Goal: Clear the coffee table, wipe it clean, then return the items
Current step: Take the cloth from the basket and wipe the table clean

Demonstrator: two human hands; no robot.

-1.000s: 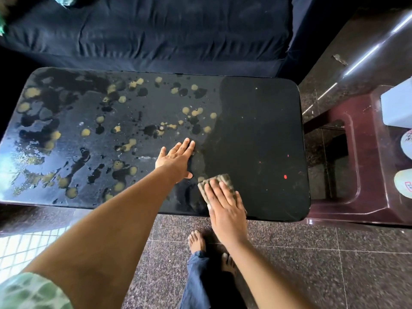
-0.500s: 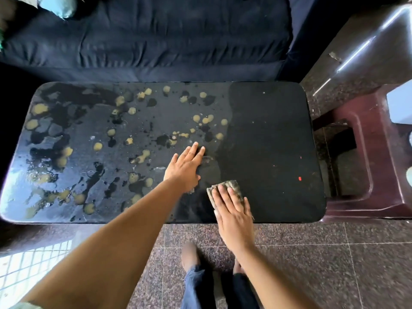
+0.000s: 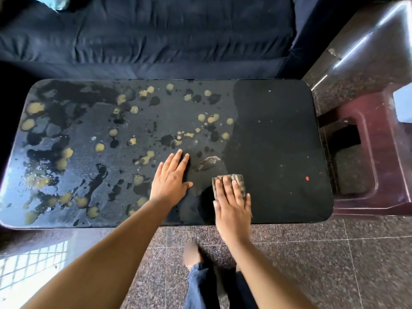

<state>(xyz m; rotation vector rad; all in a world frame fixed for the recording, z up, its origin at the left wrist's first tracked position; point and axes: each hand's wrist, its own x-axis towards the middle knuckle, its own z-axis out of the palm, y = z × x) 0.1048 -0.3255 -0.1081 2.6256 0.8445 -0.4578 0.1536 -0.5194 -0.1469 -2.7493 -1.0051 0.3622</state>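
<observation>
Nearest us: speckled stone floor (image 3: 334, 264), w/ a bare foot (image 3: 191, 253) and dark blue trouser legs (image 3: 200, 288) just short of the counter's near edge.

Both forearms reach fwd over that edge. Right hand (image 3: 231, 201) lies flat, fingers straight and close together, pressing down on a folded grey-brown cloth (image 3: 239, 178). Only the cloth's far end and sides show past the fingertips. The cloth sits on the counter (image 3: 278, 141) near its front edge, approx. mid-width.

Left hand (image 3: 170, 181) is just beside it, apart from the cloth. It lies palm down on the surface, fingers straight and together, thumb spread out twd. the right hand.

Between and beyond the hands we note a pale smear (image 3: 207, 162). The right part of the counter is plain dark w/ one small red spot (image 3: 307, 178). The left and centre are glossy w/ many yellowish blotches (image 3: 35, 108) and dark patches.

Far side: a dark blue sofa (image 3: 156, 36) runs along the counter's back edge.

Right side: a maroon plastic stool (image 3: 383, 152) stands just beside the counter's end. A pale object (image 3: 402, 105) on it is cut off by the frame, so we cannot ID it.
</observation>
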